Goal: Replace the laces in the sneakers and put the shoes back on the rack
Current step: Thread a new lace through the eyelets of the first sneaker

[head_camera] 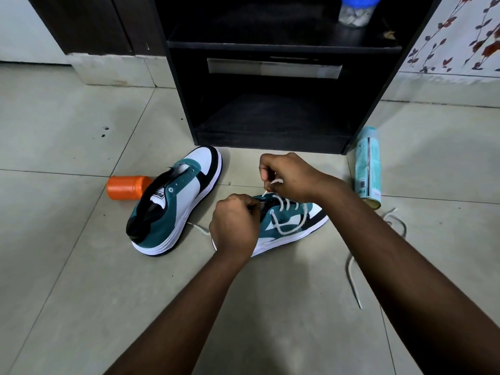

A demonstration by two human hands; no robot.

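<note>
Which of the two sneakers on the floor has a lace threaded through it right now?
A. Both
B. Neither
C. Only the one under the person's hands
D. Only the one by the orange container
C: the sneaker under the hands shows white lace crossing its eyelets, with the right hand pinching the lace end, while the sneaker by the orange container has bare eyelets.

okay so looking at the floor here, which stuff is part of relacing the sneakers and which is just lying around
Part of the job:
laced sneaker, under both hands
its white lace, pinched by the right hand
left hand, gripping that sneaker's collar
unlaced sneaker
loose lace on the floor
black rack

Just lying about:
orange container
teal spray can
jar on the rack
</note>
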